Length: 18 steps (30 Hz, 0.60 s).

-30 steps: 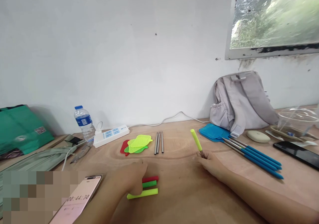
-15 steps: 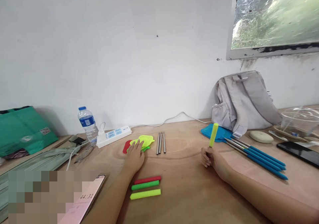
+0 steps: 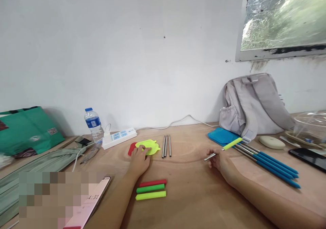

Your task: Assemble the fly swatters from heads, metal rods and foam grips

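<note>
Your right hand (image 3: 222, 161) has its grip closed around the rod (image 3: 209, 157), yellow handle (image 3: 233, 143) angled off right. Your left hand (image 3: 139, 160) covers part of the mesh (image 3: 154, 146) on the surface (image 3: 189, 201); whether that grip is closed, I can't tell. Best pinch one edge, rod steady.

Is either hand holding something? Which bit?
Right hand holds a yellow-handled rod by its metal shaft. Left hand touches yellow mesh swatter heads; I can't tell whether it grips.

Partly hidden "4:31" on phone screen (image 3: 89, 201)
</note>
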Motion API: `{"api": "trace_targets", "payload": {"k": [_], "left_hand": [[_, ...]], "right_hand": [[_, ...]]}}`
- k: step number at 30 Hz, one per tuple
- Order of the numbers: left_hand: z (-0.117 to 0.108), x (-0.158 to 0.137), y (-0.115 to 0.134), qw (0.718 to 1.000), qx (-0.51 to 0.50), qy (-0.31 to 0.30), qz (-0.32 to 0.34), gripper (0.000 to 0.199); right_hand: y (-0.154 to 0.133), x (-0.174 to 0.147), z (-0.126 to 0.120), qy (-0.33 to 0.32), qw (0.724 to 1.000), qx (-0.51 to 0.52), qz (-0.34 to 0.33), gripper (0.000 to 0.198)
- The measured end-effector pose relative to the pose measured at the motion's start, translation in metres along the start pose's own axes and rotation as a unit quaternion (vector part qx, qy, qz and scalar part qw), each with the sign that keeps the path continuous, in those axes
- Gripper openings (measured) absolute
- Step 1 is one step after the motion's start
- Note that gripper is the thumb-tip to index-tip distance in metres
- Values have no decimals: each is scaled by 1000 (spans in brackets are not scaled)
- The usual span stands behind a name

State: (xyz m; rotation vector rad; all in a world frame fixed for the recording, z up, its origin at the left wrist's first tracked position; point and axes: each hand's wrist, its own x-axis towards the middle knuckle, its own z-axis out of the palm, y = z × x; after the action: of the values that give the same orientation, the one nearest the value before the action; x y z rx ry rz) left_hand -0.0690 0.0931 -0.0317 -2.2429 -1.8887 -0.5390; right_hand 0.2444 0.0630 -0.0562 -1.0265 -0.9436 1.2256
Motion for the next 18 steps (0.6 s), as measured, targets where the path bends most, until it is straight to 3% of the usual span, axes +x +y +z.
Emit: {"api": "trace_targets", "payload": {"k": [7, 14, 16, 18], "left_hand": [[-12, -3, 5, 996, -46, 65, 49, 34], [-21, -2, 13, 975, -125, 185, 11, 26], [-26, 1, 21, 959, -193, 208, -5, 27], [-34, 3, 35, 910, -366, 194, -27, 32]], "right_hand": [[2, -3, 2, 46, 999, -6, -10, 28], [-3, -5, 6, 20, 999, 35, -9, 43], [-5, -6, 6, 7, 999, 28, -16, 42], [-6, -6, 6, -8, 1000, 25, -18, 40]]}}
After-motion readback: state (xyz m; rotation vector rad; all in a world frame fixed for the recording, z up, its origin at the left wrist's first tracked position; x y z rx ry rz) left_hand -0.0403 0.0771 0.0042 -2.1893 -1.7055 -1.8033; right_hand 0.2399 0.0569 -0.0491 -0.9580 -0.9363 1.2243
